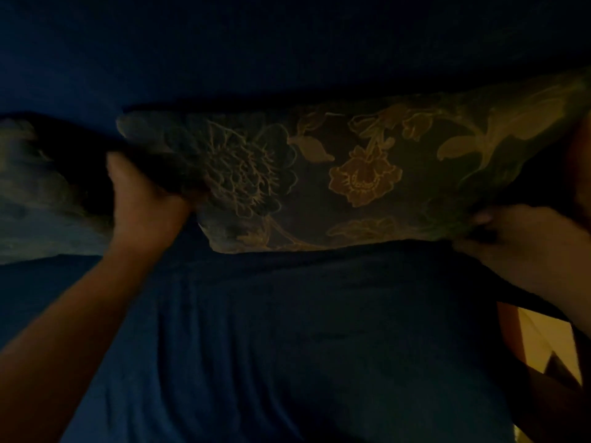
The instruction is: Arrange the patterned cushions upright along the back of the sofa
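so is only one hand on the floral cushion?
No: the left hand grips the floral cushion at its left end and the right hand holds its lower right corner.

Dark blue sofa [287, 330], floral cushion [351, 174] on its seat against the back, second cushion [35, 193] beside it

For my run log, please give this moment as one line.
left hand: grips cushion | right hand: grips its other end | cushion against sofa back
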